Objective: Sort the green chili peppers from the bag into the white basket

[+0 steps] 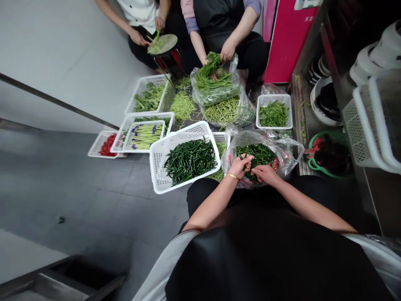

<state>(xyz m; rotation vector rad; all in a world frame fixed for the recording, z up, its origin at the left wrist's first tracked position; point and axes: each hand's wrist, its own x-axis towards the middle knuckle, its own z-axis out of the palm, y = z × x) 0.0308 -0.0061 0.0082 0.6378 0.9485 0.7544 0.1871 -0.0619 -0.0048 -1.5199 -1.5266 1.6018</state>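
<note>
My left hand point(238, 167), with a gold bangle at the wrist, is closed in a pinch over an open clear plastic bag point(290, 152), on what looks like a thin green chili pepper. Close beside it, my right hand point(265, 173) has its fingers curled together at the bag's near side; what they hold is too small to make out. Dark green chili peppers point(258, 154) fill the bag, and some red shows through the plastic. Left of the bag, a white plastic basket point(153, 167) sits tilted, holding a heap of long dark green peppers point(191, 162).
Across from me, a co-worker's hands point(228, 50) handle leafy greens point(216, 79) in a bag. Another person works at a round stool point(163, 44). White baskets point(127, 108) of vegetables line the left. A green colander point(313, 165) and metal shelving point(354, 154) stand right.
</note>
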